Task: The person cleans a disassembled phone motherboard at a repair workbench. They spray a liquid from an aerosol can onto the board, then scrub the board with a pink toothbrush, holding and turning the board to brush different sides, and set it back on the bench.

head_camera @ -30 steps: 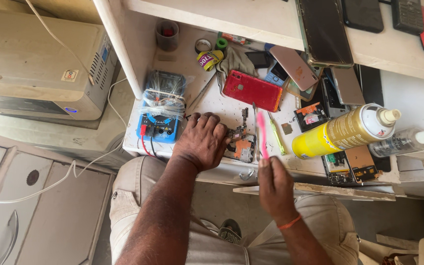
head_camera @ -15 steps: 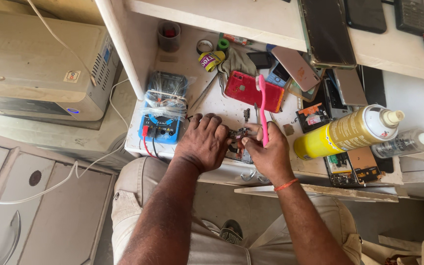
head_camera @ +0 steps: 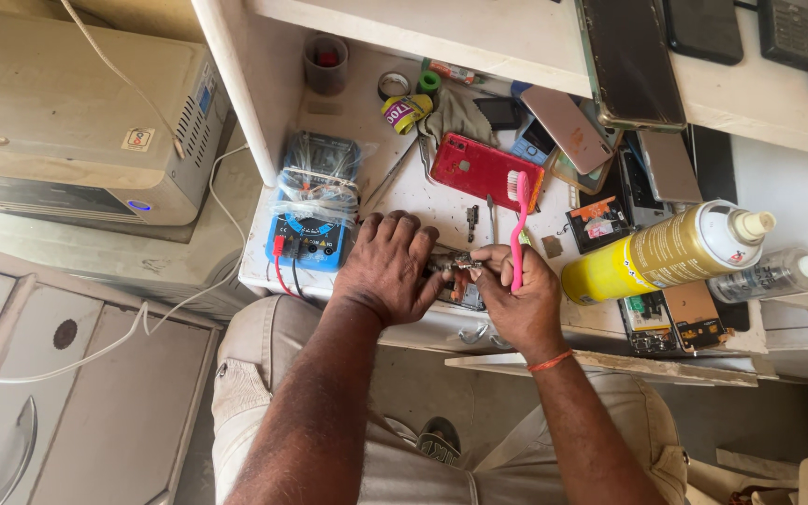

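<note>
multimeter [head_camera: 313, 213] left of hands | phone [head_camera: 483, 170] behind them | spray can [head_camera: 668, 252] lying right | all on bench [head_camera: 367, 126]

Two hands [head_camera: 390, 266], one pink toothbrush [head_camera: 519, 224]

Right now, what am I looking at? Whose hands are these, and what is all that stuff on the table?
The picture comes from a camera worn on a person's head, looking down, so these are that person's own hands above their lap. The left hand presses down on a small metal part at the edge of the white workbench. The right hand holds a pink toothbrush upright, bristles on top. On the bench lie a red phone, a blue meter with wires, a yellow spray can on its side, rolls of tape and more phones. A beige box stands to the left.
</note>
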